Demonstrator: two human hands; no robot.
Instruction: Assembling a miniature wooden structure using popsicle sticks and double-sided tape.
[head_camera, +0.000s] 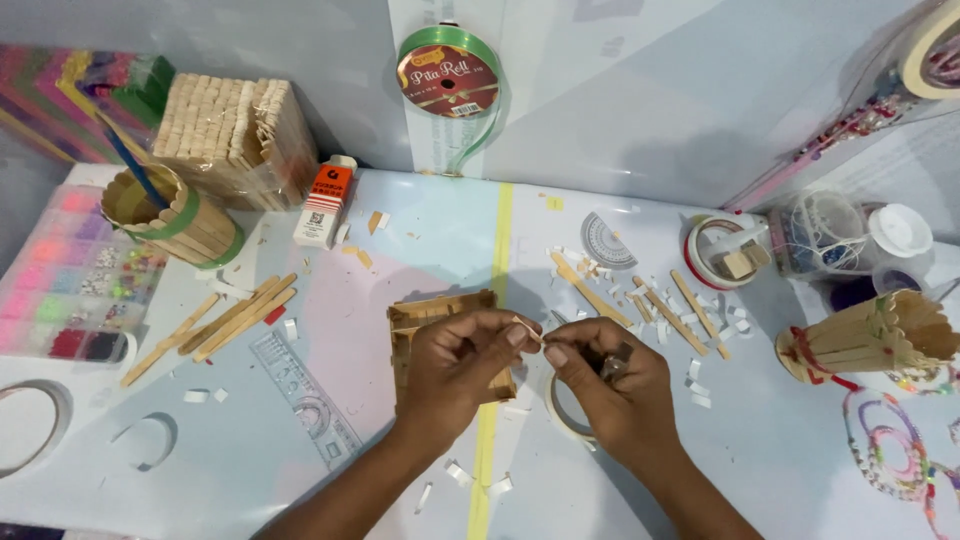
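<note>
My left hand (462, 362) and my right hand (602, 378) meet at the middle of the table, fingertips pinching a small thin strip (530, 331) between them. My right hand also curls round a small dark object (618, 358), too hidden to name. Under my left hand lies a small frame of wooden craft sticks (432, 311). A roll of tape (560, 412) lies on the table below my right hand.
Loose craft sticks (228, 318) lie at left, more (672, 305) at right. A stick cup (178, 216), stick bundle (238, 132), glue bottle (326, 203), bead box (62, 275), clear ruler (305, 398), green ribbon roll (448, 72), stick vase (868, 336) and jars (850, 235) surround.
</note>
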